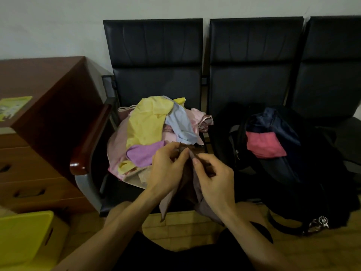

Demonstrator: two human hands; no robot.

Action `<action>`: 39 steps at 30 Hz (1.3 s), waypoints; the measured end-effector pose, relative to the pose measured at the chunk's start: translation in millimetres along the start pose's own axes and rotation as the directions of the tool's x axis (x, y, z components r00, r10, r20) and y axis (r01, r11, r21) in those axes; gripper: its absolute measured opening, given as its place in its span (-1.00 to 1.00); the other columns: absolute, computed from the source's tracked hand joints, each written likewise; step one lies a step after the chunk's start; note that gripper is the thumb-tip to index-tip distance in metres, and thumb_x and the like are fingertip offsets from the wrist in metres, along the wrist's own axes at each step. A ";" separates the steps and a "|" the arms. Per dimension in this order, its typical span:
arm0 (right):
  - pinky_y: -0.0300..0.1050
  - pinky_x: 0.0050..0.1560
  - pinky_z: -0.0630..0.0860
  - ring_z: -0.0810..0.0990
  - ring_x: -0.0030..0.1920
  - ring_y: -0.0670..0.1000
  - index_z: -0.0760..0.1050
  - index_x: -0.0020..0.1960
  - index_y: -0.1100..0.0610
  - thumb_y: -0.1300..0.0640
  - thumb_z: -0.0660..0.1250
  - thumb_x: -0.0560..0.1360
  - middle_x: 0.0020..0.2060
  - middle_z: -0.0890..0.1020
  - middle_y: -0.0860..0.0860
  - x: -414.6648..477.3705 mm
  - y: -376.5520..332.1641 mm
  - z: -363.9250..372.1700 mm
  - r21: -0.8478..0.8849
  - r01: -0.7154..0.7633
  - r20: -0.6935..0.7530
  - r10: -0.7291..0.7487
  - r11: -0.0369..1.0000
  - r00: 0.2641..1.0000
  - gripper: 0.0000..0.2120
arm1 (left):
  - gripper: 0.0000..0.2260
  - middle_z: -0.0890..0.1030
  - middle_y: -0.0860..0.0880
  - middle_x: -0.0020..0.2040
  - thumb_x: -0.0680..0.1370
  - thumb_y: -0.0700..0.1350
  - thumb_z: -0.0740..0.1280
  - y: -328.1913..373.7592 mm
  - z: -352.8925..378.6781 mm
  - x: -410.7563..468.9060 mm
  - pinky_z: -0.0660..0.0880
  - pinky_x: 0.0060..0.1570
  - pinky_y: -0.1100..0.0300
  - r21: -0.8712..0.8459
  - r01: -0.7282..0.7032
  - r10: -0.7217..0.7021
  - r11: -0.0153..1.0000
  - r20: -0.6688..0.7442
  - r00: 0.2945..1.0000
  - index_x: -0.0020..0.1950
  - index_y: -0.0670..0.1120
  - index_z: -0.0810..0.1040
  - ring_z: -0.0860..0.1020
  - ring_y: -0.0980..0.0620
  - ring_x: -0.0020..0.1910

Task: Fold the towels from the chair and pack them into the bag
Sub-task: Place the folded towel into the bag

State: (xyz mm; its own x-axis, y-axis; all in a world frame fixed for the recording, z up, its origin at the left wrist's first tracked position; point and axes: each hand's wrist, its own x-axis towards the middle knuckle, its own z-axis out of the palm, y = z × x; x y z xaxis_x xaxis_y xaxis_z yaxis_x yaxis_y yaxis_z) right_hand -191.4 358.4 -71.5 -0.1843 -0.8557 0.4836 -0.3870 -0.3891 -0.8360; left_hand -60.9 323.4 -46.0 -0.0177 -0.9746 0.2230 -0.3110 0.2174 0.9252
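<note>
A heap of crumpled towels [150,132] in yellow, light blue, pink and purple lies on the seat of the left black chair [156,61]. In front of the heap, my left hand [168,169] and my right hand [213,178] both pinch the top edge of a brownish-mauve towel [195,194], which hangs down between my forearms. An open dark backpack [283,153] sits on the middle chair to the right, with a folded red-pink towel [263,143] inside its opening.
A brown wooden drawer cabinet [45,122] stands left of the chairs, with a green sheet on top. A yellow box [23,237] is at the lower left. A third black chair [332,75] stands at the far right. The backpack's strap and a metal keyring [318,223] lie on the wooden floor.
</note>
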 end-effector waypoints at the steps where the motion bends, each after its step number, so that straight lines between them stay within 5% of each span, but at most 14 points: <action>1: -0.40 -0.08 0.53 0.65 -0.04 -0.24 0.65 0.10 0.10 0.18 0.37 0.56 -0.08 0.68 -0.18 -0.3 0.8 0.3 -0.003 0.004 0.001 -0.004 1.000 1.000 -0.86 | -0.90 0.72 0.03 -0.12 0.61 -0.18 0.32 0.5 0.4 -1.2 0.63 -0.03 -0.03 -0.029 0.009 -0.008 1.000 0.010 1.000 0.00 -0.10 0.64 0.68 0.12 -0.09; 9: -0.35 -0.11 0.56 0.63 -0.09 -0.24 0.66 0.03 0.13 0.18 0.37 0.55 -0.13 0.65 -0.18 2.9 3.0 2.0 -0.075 0.021 -0.006 -0.021 0.997 1.000 -0.89 | -0.69 0.72 0.03 -0.13 0.51 0.15 0.36 9.8 2.3 -11.5 0.64 -0.04 0.06 -0.128 0.027 -0.017 0.991 0.073 0.997 0.04 -0.07 0.65 0.69 0.10 -0.10; 13: -0.43 -0.08 0.50 0.62 -0.08 -0.23 0.66 0.02 0.14 0.31 0.39 0.50 -0.13 0.62 -0.20 2.9 -0.6 -2.7 -0.044 0.094 0.131 -0.088 0.995 0.987 -0.84 | -0.89 0.70 -0.01 -0.21 0.58 -0.08 0.38 6.3 2.6 -6.6 0.61 -0.18 0.13 -0.065 0.004 -0.003 0.998 0.019 1.000 -0.08 -0.09 0.66 0.67 0.08 -0.20; 16: -0.33 -0.03 0.53 0.66 -0.02 -0.15 0.65 0.03 0.03 0.34 0.38 0.50 -0.09 0.70 -0.09 9.6 4.2 -13.1 0.193 -0.192 0.099 0.176 0.962 0.980 -0.75 | -0.85 0.69 -0.06 -0.21 0.63 -0.15 0.32 0.1 -6.0 4.4 0.57 -0.21 0.00 -0.064 0.025 -0.022 0.998 0.048 0.999 -0.09 -0.12 0.64 0.65 0.02 -0.21; 18: -0.33 -0.01 0.50 0.63 -0.01 -0.16 0.61 0.12 0.03 0.25 0.45 0.48 -0.05 0.69 -0.04 24.1 23.2 -21.5 0.191 -0.349 0.005 0.355 0.917 0.935 -0.75 | -0.83 0.64 0.04 -0.26 0.64 -0.20 0.29 1.0 -13.6 9.8 0.49 -0.25 0.19 -0.081 -0.014 0.025 0.997 0.140 0.990 -0.12 -0.11 0.61 0.59 0.16 -0.25; 21: -0.22 0.16 0.51 0.59 0.16 -0.11 0.39 0.43 0.07 0.09 0.50 0.44 0.16 0.61 -0.02 48.3 42.2 -29.7 0.237 -0.664 0.296 0.598 0.709 0.745 -0.40 | -0.82 0.60 0.17 -0.28 0.64 -0.25 0.25 7.4 -27.5 14.6 0.42 -0.25 0.40 -0.071 -0.088 0.106 0.994 0.312 0.944 -0.08 -0.07 0.58 0.53 0.29 -0.26; 23: -0.21 0.01 0.56 0.64 0.11 -0.08 0.38 0.38 0.03 0.11 0.49 0.41 0.15 0.63 0.00 59.7 46.1 -32.0 0.275 -0.761 0.497 0.591 0.587 0.635 -0.42 | -0.86 0.64 0.11 -0.20 0.63 -0.22 0.24 10.5 -38.6 17.6 0.47 -0.19 0.38 -0.055 -0.170 0.179 0.984 0.376 0.909 0.01 -0.12 0.60 0.57 0.24 -0.19; 25: -0.22 -0.08 0.58 0.68 0.04 -0.06 0.51 0.25 0.06 0.16 0.48 0.35 0.08 0.68 0.02 71.4 42.9 -33.4 0.266 -0.758 0.619 0.497 0.595 0.608 -0.52 | -0.82 0.67 -0.07 -0.08 0.61 -0.18 0.25 13.9 -49.2 20.5 0.55 -0.10 0.27 -0.043 -0.243 0.240 0.969 0.396 0.886 0.08 -0.21 0.61 0.63 0.06 -0.09; 28: -0.13 -0.03 0.56 0.70 -0.05 -0.03 0.69 -0.03 0.06 0.22 0.47 0.38 -0.09 0.73 0.02 85.6 31.1 -31.5 0.258 -0.581 0.577 0.359 0.772 0.734 -0.82 | -0.83 0.67 -0.04 -0.15 0.61 -0.14 0.24 11.0 -63.1 23.5 0.56 -0.15 0.21 0.004 -0.198 0.183 0.980 0.370 0.911 -0.01 -0.16 0.61 0.63 0.05 -0.16; 31: -0.27 -0.20 0.51 0.63 -0.25 -0.17 0.66 -0.26 0.05 0.29 0.48 0.44 -0.33 0.68 -0.12 95.2 5.7 -33.5 0.273 -0.291 0.374 0.177 0.917 0.910 -0.83 | -0.74 0.62 -0.10 -0.26 0.64 -0.08 0.26 -5.9 -68.8 29.2 0.57 -0.23 -0.08 0.140 -0.145 0.130 0.980 0.109 0.986 -0.14 -0.21 0.56 0.59 -0.05 -0.25; 33: -0.29 -0.19 0.51 0.59 -0.16 -0.15 0.65 -0.22 0.00 0.25 0.50 0.43 -0.33 0.66 -0.19 95.5 -9.2 -32.8 0.240 -0.136 0.371 0.039 0.961 0.928 -0.84 | -0.73 0.61 -0.26 -0.18 0.66 -0.08 0.24 -11.6 -65.0 27.3 0.56 -0.18 -0.24 0.109 -0.084 0.085 0.990 -0.004 0.996 -0.08 -0.27 0.55 0.60 -0.23 -0.18; 36: -0.12 0.04 0.57 0.59 0.04 -0.07 0.63 -0.24 -0.12 0.17 0.49 0.46 -0.26 0.66 -0.25 93.5 -23.8 -31.5 0.256 -0.088 0.273 0.015 0.963 0.962 -0.80 | -0.71 0.62 -0.26 -0.07 0.67 -0.01 0.22 -6.1 -57.4 23.0 0.57 -0.08 -0.29 0.020 -0.059 0.060 0.998 -0.056 0.997 0.04 -0.23 0.56 0.61 -0.24 -0.05; 39: -0.18 -0.02 0.55 0.62 -0.10 -0.21 0.58 -0.20 0.01 0.15 0.40 0.54 -0.30 0.64 -0.23 89.0 -31.5 -30.3 0.225 -0.062 0.197 0.017 0.972 0.980 -0.86 | -0.63 0.58 -0.31 -0.06 0.65 0.07 0.20 6.9 -50.6 21.4 0.55 -0.05 -0.31 -0.052 -0.110 0.105 0.993 -0.089 0.990 0.03 -0.25 0.53 0.57 -0.30 -0.04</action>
State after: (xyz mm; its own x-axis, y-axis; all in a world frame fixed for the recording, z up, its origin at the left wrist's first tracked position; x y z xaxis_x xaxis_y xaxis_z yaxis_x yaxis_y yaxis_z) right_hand -223.0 304.8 5.8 -0.0089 -0.9126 0.4087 -0.1619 -0.4020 -0.9012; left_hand -15.3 306.7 -19.3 0.0345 -0.9379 0.3453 -0.2577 0.3254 0.9098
